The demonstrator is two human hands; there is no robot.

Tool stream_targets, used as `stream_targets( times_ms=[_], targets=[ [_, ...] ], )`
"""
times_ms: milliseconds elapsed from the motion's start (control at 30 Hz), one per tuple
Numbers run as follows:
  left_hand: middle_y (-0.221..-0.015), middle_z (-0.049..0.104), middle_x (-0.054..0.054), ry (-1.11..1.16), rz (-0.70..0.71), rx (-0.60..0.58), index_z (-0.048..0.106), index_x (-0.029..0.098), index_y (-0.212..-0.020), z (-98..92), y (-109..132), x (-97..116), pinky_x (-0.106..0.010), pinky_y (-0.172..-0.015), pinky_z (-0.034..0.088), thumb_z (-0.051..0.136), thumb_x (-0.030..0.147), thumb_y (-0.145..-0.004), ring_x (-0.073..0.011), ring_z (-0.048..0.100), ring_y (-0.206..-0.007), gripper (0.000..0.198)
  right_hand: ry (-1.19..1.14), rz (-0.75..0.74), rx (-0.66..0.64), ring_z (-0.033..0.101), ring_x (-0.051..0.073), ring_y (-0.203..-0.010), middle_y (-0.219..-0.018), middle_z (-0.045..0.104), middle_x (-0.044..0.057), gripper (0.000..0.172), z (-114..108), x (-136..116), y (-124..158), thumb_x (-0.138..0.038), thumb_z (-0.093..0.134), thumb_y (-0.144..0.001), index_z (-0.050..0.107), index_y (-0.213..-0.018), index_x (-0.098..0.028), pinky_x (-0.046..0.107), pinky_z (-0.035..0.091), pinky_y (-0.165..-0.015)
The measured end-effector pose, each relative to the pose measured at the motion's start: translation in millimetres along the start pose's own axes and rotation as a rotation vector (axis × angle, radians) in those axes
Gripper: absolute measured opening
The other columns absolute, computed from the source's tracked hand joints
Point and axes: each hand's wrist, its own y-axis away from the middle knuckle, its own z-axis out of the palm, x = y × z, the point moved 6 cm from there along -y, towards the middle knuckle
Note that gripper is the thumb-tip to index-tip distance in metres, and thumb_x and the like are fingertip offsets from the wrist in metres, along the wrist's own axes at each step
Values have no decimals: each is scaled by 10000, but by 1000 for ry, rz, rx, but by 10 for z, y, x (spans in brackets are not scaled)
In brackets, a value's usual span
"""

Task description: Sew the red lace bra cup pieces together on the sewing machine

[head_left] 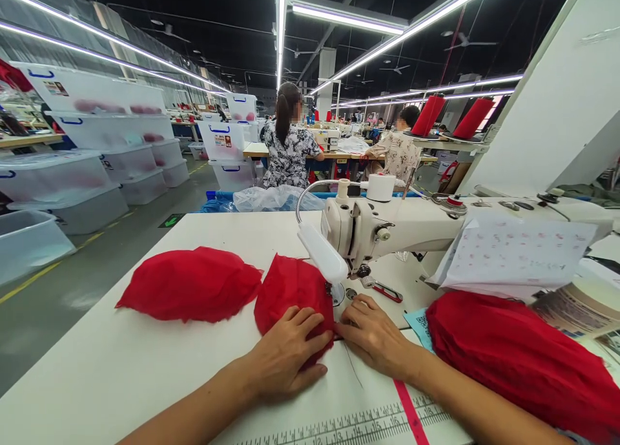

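Observation:
A red fabric piece (290,283) lies under the needle area of a white sewing machine (382,219), its right edge by the presser foot. My left hand (290,348) rests palm down on its lower part with the fingers spread. Close to the fabric's right edge, just below the foot, is my right hand (368,329), its fingers bent and pressed together; whatever they pinch is too small to make out. Another red piece (188,285) lies flat to the left, touching or nearly touching the first. A long red bundle (518,361) lies at the right.
Red-handled snips (387,292) lie behind my right hand. A printed paper sheet (518,251) leans against the machine arm. A ruler strip (358,427) runs along the table's front. Stacked plastic bins (111,135) stand left, and two people sit ahead at other machines.

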Motion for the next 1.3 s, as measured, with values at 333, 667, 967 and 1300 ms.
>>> stream_targets(
  times_ms=[333, 667, 967, 1300],
  targets=[
    [-1151, 543, -128, -56, -59, 64, 522, 167, -1152, 13, -36, -65, -480, -854, 377, 450, 389, -825, -298, 475, -1039, 402, 68, 15, -74, 424, 170, -699, -730, 527, 45, 215, 71, 103, -68, -79, 390, -844, 591, -835, -153, 335, 343, -742],
    [-1301, 464, -150, -73, -214, 16, 491, 142, -1225, 81, -144, -176, -567, -909, 331, 432, 405, -848, -353, 409, -1168, 463, 109, 61, -64, 447, 180, -736, -743, 530, 54, 219, 131, 166, -86, -64, 386, -843, 589, -861, -146, 341, 342, -753],
    [-1337, 408, -180, -86, -322, 17, 474, 157, -1247, 85, -225, -217, -594, -919, 301, 405, 482, -844, -357, 377, -1196, 523, 18, 86, 26, 471, 171, -736, -742, 539, 55, 234, 103, 170, -40, -90, 361, -874, 583, -830, -150, 347, 354, -758],
    [-1363, 364, -190, 64, -345, 32, 435, 154, -1261, 95, -163, -216, -633, -952, 232, 435, 492, -825, -373, 269, -1265, 551, -44, 96, 10, 479, 177, -751, -786, 556, 61, 216, 149, 180, 33, -116, 372, -884, 584, -882, -159, 340, 370, -723]
  ],
)
